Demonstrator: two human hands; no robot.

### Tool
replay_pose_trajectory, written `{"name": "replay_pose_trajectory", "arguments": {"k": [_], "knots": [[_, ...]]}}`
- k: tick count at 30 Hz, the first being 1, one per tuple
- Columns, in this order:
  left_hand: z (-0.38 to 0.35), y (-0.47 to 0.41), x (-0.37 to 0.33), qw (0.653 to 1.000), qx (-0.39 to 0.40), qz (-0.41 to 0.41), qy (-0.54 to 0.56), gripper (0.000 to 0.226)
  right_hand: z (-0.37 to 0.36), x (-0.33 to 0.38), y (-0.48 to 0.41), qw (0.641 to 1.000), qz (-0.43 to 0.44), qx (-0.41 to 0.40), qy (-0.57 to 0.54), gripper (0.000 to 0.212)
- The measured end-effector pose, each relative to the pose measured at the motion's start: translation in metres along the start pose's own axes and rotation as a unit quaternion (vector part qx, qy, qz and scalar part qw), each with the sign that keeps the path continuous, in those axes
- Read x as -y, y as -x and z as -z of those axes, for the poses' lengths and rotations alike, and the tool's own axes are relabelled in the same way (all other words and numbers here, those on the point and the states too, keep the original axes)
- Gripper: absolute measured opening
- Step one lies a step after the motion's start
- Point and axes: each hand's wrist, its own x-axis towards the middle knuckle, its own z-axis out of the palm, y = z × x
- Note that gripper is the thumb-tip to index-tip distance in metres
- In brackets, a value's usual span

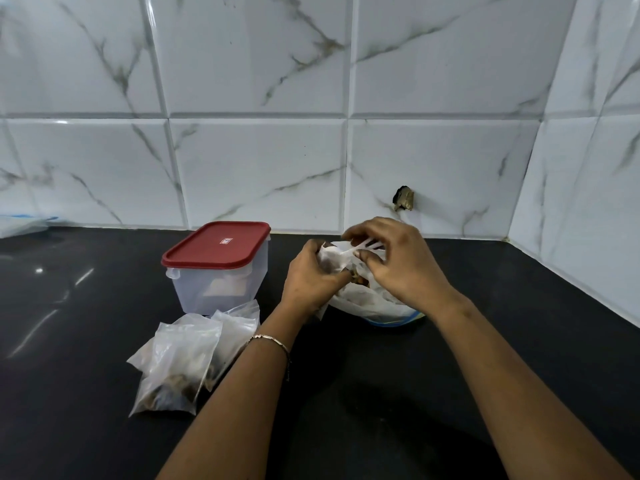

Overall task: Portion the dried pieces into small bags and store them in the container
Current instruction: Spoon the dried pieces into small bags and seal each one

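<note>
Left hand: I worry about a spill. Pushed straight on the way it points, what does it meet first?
Likely the right hand: the left hand points right and away, both gripping the small bag. Depth is unclear.

one container (pixel 221 271), two filled bags (pixel 176 368), two hands (pixel 311 275)

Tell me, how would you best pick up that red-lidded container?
Grip the red-lidded container by its two side walls just under the lid rim, coming from above. It stands upright with the lid shut, and the filled small bags crowd its near side.
</note>
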Motion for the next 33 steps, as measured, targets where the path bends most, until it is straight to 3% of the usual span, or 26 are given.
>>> {"name": "replay_pose_trajectory", "arguments": {"k": [3, 8, 11, 15, 20, 23, 26, 28, 31, 33], "knots": [[0.001, 0.000, -0.003, 0.999, -0.014, -0.015, 0.030, 0.041, 0.004, 0.004, 0.000, 0.995, -0.031, -0.046, -0.080, 0.035], [0.002, 0.001, -0.006, 0.997, -0.033, -0.044, 0.060, 0.041, 0.006, 0.007, -0.001, 0.982, -0.065, -0.029, -0.175, 0.032], [0.003, 0.000, -0.006, 0.995, -0.035, -0.046, 0.078, 0.041, 0.009, 0.011, 0.000, 0.985, -0.038, -0.038, -0.162, 0.028], [0.002, -0.002, -0.004, 0.996, -0.036, -0.046, 0.075, 0.035, 0.006, 0.012, 0.002, 0.993, -0.013, 0.026, -0.112, 0.029], [0.004, -0.005, -0.003, 0.992, -0.049, -0.023, 0.111, 0.042, 0.005, 0.013, 0.001, 0.995, 0.032, -0.026, -0.092, 0.025], [0.004, -0.007, 0.000, 0.992, -0.050, -0.011, 0.112, 0.044, 0.010, 0.009, -0.001, 0.982, -0.041, -0.053, -0.177, 0.024], [0.003, -0.010, 0.002, 0.993, -0.054, -0.009, 0.104, 0.048, 0.019, 0.000, -0.004, 0.939, -0.124, -0.128, -0.296, 0.022], [0.002, -0.011, 0.003, 0.992, -0.054, -0.004, 0.112, 0.050, 0.024, -0.011, -0.004, 0.917, -0.200, -0.153, -0.311, 0.021], [0.002, -0.011, 0.004, 0.990, -0.049, 0.012, 0.130, 0.051, 0.028, -0.027, 0.000, 0.893, -0.322, -0.113, -0.291, 0.021], [0.002, -0.012, 0.005, 0.990, -0.045, 0.015, 0.130, 0.051, 0.029, -0.036, 0.001, 0.883, -0.360, -0.085, -0.291, 0.021]]}}
